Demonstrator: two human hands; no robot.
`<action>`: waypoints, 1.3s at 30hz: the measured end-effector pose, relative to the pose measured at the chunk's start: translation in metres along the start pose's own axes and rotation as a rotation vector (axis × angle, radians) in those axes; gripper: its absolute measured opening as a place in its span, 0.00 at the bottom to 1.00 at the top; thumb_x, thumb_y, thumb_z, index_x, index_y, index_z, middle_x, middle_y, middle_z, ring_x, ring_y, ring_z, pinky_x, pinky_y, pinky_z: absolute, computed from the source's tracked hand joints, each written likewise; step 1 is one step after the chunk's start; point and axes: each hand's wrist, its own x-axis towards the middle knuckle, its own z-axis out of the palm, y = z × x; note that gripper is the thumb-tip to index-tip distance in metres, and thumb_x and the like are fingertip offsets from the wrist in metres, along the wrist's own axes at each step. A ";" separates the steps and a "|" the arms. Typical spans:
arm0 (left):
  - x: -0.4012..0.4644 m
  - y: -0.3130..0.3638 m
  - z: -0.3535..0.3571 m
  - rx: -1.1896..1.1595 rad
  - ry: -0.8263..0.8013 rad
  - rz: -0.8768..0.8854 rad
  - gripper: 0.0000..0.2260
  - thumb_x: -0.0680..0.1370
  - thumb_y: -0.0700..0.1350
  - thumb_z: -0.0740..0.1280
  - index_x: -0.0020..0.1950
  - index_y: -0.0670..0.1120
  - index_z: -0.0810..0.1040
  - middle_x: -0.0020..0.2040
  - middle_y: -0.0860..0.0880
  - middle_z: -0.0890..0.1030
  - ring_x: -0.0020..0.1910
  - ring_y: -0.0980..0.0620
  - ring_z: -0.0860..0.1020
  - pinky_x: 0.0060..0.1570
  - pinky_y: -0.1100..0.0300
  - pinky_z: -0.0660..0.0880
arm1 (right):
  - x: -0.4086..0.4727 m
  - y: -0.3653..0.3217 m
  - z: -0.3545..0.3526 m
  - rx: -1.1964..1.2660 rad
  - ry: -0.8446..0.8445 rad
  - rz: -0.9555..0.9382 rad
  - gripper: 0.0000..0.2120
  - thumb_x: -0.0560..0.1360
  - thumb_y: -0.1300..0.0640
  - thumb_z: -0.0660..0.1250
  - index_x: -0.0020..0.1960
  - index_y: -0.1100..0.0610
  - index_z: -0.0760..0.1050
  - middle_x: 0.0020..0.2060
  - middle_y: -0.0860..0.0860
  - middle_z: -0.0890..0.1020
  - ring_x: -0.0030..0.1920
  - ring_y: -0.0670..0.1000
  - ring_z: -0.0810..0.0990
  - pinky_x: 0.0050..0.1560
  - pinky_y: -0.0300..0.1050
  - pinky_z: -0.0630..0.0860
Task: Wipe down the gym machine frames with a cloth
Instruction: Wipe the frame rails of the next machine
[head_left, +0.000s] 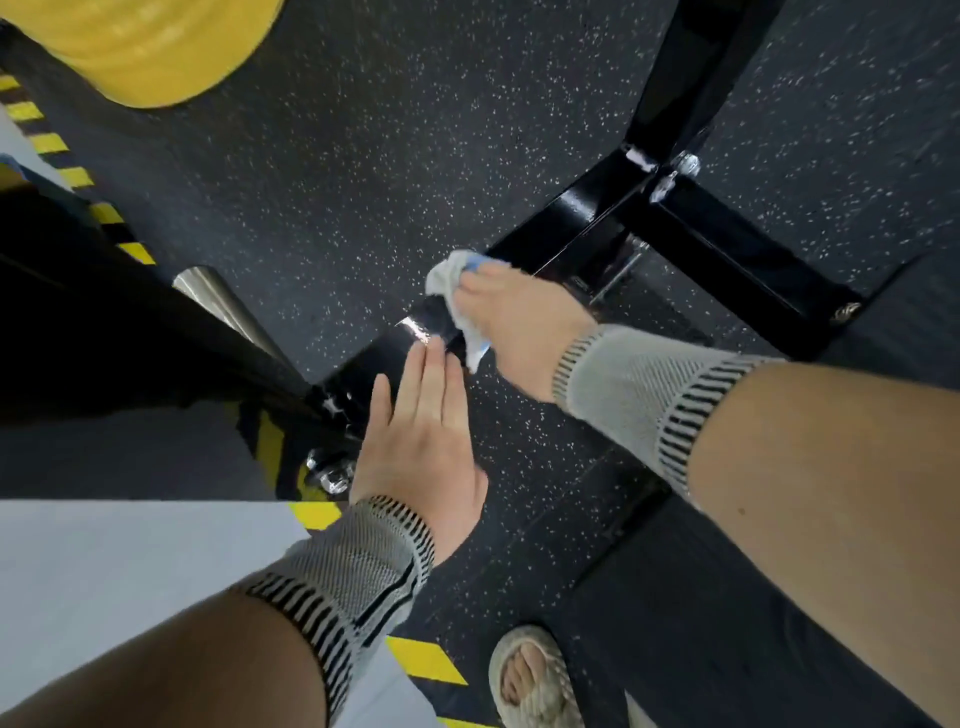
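On speckled gym floor: left hand (415, 441), fingers straight, rests on glossy black floor bar (566, 234); right hand (511, 322) grips bunched cloth (451, 275) on same bar. Wiping mid-way, apparently; far crossbar (727, 249) likely left.

One head-worn wide-angle view looks steeply down, close over both forearms. The speckled floor (363, 156) fills it; the machine frame (571, 228) runs toward two o'clock.

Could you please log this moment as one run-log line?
right hand: grips cloth on black frame bar | left hand: open, fingers straight, by bar
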 end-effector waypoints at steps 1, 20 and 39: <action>-0.014 -0.002 0.008 0.004 -0.001 0.032 0.41 0.79 0.56 0.54 0.70 0.37 0.25 0.76 0.41 0.30 0.76 0.43 0.33 0.73 0.46 0.36 | -0.006 -0.013 0.001 -0.036 0.022 -0.146 0.29 0.76 0.63 0.61 0.75 0.59 0.56 0.71 0.50 0.64 0.71 0.50 0.63 0.70 0.45 0.63; -0.060 -0.020 0.026 -0.034 -0.110 -0.040 0.41 0.80 0.54 0.54 0.63 0.39 0.19 0.72 0.42 0.24 0.75 0.43 0.30 0.72 0.49 0.35 | -0.016 -0.065 0.015 -0.277 0.058 -0.351 0.26 0.78 0.58 0.61 0.73 0.63 0.60 0.70 0.54 0.66 0.70 0.55 0.63 0.72 0.50 0.59; 0.038 -0.002 -0.030 -0.377 0.331 -0.014 0.28 0.77 0.37 0.64 0.76 0.44 0.62 0.78 0.49 0.58 0.76 0.49 0.54 0.74 0.53 0.58 | -0.008 -0.046 0.050 1.711 0.343 1.072 0.09 0.71 0.64 0.70 0.39 0.50 0.77 0.41 0.54 0.84 0.44 0.54 0.84 0.49 0.55 0.82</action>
